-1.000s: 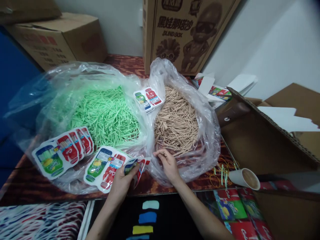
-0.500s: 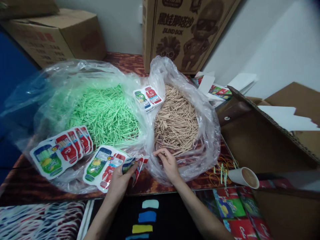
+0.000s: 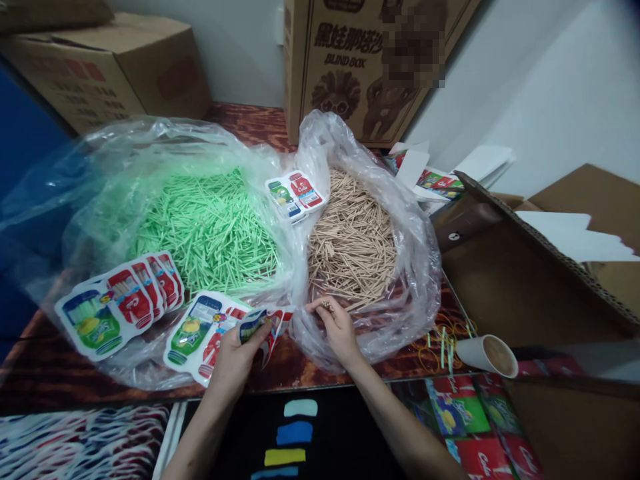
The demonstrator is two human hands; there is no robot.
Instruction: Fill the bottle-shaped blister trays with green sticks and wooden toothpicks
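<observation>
My left hand (image 3: pixel 234 359) is closed on a printed bottle-shaped packet (image 3: pixel 261 331), bending it open near the table's front edge. My right hand (image 3: pixel 336 324) pinches a small bunch of tan sticks (image 3: pixel 327 306) at the near edge of the tan stick pile (image 3: pixel 353 245), which lies in a clear plastic bag (image 3: pixel 419 267). A second clear bag (image 3: pixel 75 220) to the left holds a pile of green sticks (image 3: pixel 210 227). More printed packets lie flat: a fanned stack (image 3: pixel 117 303) at the left, one (image 3: pixel 197 330) beside my left hand, and two (image 3: pixel 295 192) between the bags.
A paper cup (image 3: pixel 487 355) lies on its side at the right beside loose rubber bands (image 3: pixel 440 340). An open cardboard box (image 3: pixel 530 280) fills the right. A printed carton (image 3: pixel 360 60) and another carton (image 3: pixel 115 63) stand at the back of the wooden table (image 3: pixel 250 123).
My left hand has curled the packet a little more and shifted slightly left. My right hand stays at the tan pile's edge with the sticks.
</observation>
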